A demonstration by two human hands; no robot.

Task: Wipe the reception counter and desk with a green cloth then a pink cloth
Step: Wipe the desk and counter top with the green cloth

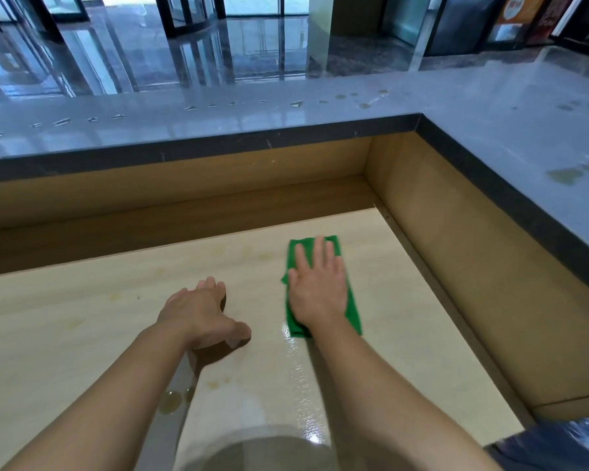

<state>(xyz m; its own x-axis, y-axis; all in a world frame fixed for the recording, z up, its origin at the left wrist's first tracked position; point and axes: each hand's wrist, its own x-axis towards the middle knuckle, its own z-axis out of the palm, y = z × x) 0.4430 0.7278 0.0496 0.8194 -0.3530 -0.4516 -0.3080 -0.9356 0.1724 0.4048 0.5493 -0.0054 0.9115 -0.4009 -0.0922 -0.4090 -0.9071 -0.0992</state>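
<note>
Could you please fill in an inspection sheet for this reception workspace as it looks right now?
Surface: pale desk shows a wet streak running from the cloth toward the camera, yellowish stains and a small puddle; grey counter carries a row of droplets.
Job's things: green cloth flat on the desk near its right corner; pink cloth not seen.
Clutter: dark blue item at lower right, too cropped to identify.
Grippers: right hand pressed flat on the cloth; left hand rests on bare desk, holding nothing.
Cables: nothing seen.
Surroundings: glossy lobby floor and glass doors beyond the counter.
</note>
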